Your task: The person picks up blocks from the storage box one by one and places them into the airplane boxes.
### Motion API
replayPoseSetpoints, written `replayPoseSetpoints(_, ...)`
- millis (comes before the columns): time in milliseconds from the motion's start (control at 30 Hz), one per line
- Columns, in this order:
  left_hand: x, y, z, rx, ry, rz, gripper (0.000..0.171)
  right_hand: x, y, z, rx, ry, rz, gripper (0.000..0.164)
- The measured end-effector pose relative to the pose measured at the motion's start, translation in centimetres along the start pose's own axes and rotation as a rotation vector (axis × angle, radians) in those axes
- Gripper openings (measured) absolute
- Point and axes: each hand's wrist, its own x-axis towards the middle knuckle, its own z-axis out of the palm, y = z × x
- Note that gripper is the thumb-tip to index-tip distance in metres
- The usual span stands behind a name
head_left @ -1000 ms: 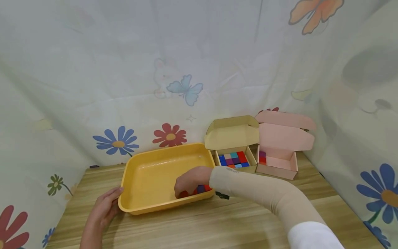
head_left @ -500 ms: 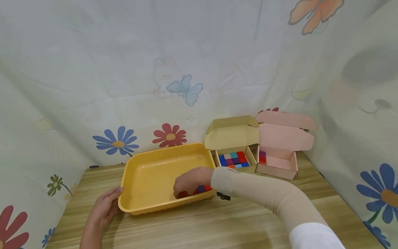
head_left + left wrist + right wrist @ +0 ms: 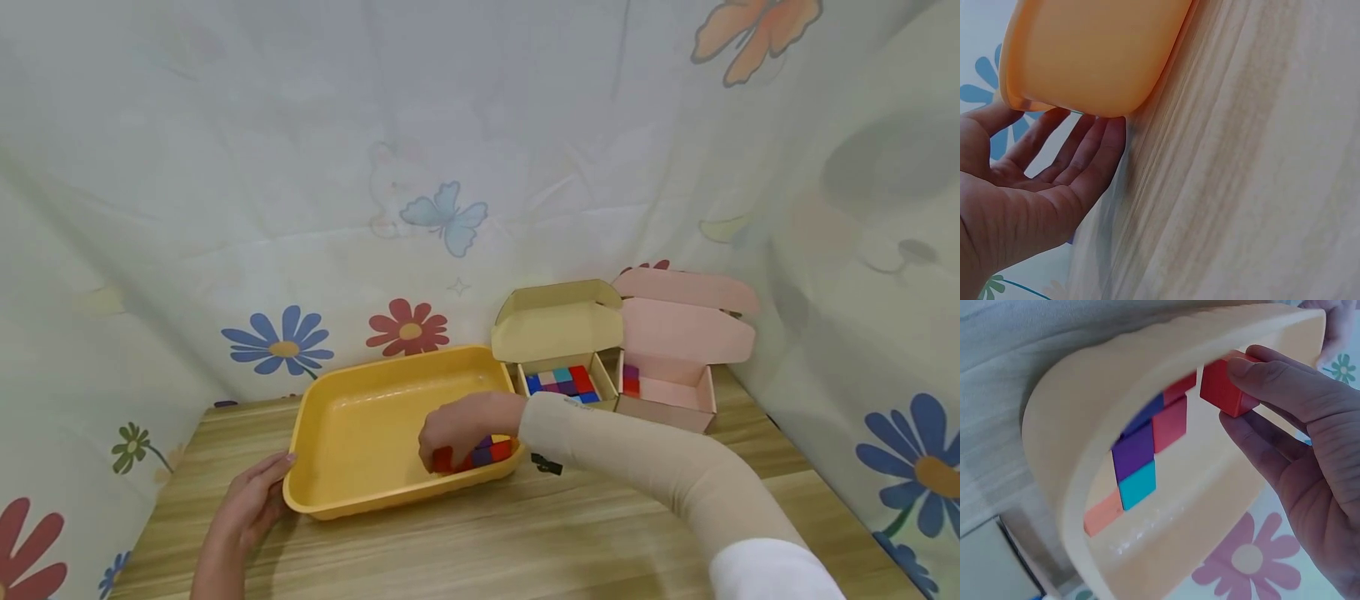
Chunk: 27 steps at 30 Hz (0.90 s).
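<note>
My right hand (image 3: 461,425) reaches into the yellow plastic tray (image 3: 352,375). In the right wrist view its thumb and fingers pinch a red block (image 3: 1219,387) beside the tray's near wall. Several blocks lie together at that end, among them a purple block (image 3: 1134,452), a teal block (image 3: 1138,485) and an orange block (image 3: 1104,512). My left hand (image 3: 255,497) holds the tray's near left corner. In the left wrist view the thumb meets the rim and the other fingers lie against the outer wall.
Right of the tray stands an open pale-yellow box (image 3: 558,329) with several coloured blocks inside. Beside it an open pink box (image 3: 686,329) holds a purple and a red block at its left side. A floral cloth hangs behind the wooden table (image 3: 450,550).
My right hand and forearm have risen slightly, showing more of the blocks beneath. The red block in its fingers shows more clearly. My left hand stays at the tray's corner.
</note>
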Motion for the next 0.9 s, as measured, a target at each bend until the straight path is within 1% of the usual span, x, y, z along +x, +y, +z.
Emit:
replayPoseSetpoints(167,0.0,-0.2,0.0,-0.003,0.003,-0.006,0.081,-0.7,1.0,-0.2,-0.038,-0.006,-0.010,0.030)
replayPoseSetpoints(267,0.0,-0.3,-0.1,-0.006,0.004,-0.008,0.080,-1.6,1.7,-0.2,-0.048,-0.011,0.015,0.031)
replayPoseSetpoints(367,0.0,-0.3,-0.1,-0.002,0.002,-0.006,0.080,-3.0,2.4,-0.3,-0.059,-0.011,0.049,0.032)
replayPoseSetpoints(433,0.0,-0.2,-0.1,0.004,0.002,-0.002,0.081,-4.2,2.8,-0.4,-0.062,-0.012,0.074,0.033)
replayPoseSetpoints(600,0.0,-0.2,-0.1,0.008,-0.004,0.000,0.082,-7.5,3.8,-0.2,-0.029,0.024,0.147,0.030)
replayPoseSetpoints(733,0.1,-0.3,-0.2,0.001,-0.012,0.001,0.081,-10.6,4.4,-0.1,-0.001,0.070,0.195,0.027)
replayPoseSetpoints(900,0.2,-0.3,-0.3,-0.013,-0.014,0.005,0.081,-14.4,5.6,0.7,0.042,0.146,0.214,0.023)
